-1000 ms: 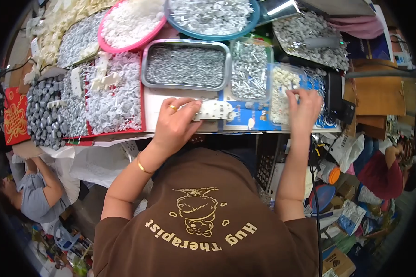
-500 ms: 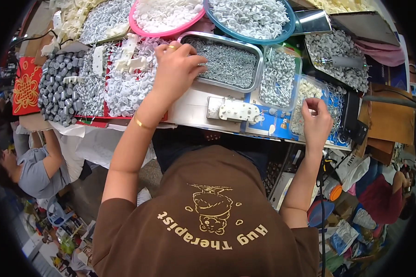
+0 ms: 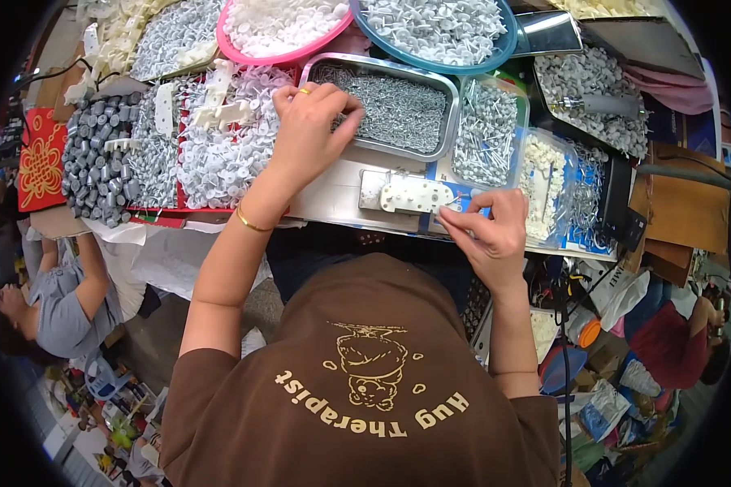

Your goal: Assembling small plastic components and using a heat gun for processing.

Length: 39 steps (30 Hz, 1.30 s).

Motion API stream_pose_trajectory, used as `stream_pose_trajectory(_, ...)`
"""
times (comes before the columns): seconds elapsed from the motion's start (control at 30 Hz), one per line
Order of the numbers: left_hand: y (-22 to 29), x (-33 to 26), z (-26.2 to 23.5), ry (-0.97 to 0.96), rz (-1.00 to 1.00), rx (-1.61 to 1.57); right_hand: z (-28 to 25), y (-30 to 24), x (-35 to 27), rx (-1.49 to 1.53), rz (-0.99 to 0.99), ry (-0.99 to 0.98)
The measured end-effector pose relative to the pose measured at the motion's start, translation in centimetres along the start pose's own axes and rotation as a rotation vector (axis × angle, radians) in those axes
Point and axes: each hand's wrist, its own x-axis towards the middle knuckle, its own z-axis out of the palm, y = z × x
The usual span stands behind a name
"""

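My left hand (image 3: 313, 122) hovers at the left end of a metal tray (image 3: 455, 122) full of small silvery screws. Its fingers are loosely bent, with the thumb apart, and I see nothing held. My right hand (image 3: 497, 239) pinches thumb and forefinger together at the right end of a white plastic gearbox-like part (image 3: 418, 195). Anything between those fingertips is too small to make out. The part lies on the worktop, joined at its left to a pale block (image 3: 371, 189).
White plastic discs (image 3: 219, 162) and grey cylinders (image 3: 101, 154) lie left. Behind are a pink basin (image 3: 333, 36) and a teal basin (image 3: 508, 49) of white pieces. A clear tub (image 3: 460, 166) of pins and small cream pieces (image 3: 540, 174) stand right. Another person (image 3: 61, 300) sits left.
My right hand has moved left and nearer, from above the cream pieces to the right end of the white part. My left hand stays by the metal tray, its fingers shifting slightly.
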Motion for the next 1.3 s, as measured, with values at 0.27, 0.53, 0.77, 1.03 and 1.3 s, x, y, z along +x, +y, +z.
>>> stream_pose_trajectory(0.27,5.6,-4.0,-2.4,-0.134,-0.05,-0.314,-1.8,-0.4,3.5,0.138,0.033,0.08)
stream_pose_trajectory(0.53,5.9,-4.9,-1.5,-0.122,-0.139,-0.408,5.5,4.6,8.6,-0.065,-0.046,-0.121)
stream_pose_trajectory(0.77,6.7,-4.7,-1.1,-0.157,-0.188,-0.434,6.4,5.3,8.7,-0.064,-0.01,-0.182)
stream_pose_trajectory(1.03,6.6,-5.3,-1.0,-0.055,-0.189,-0.383,5.4,4.7,8.6,0.003,0.009,-0.088)
stream_pose_trajectory(1.3,6.7,-5.5,-0.5,-0.038,-0.158,-0.305,1.2,0.0,5.0,0.039,-0.028,-0.325)
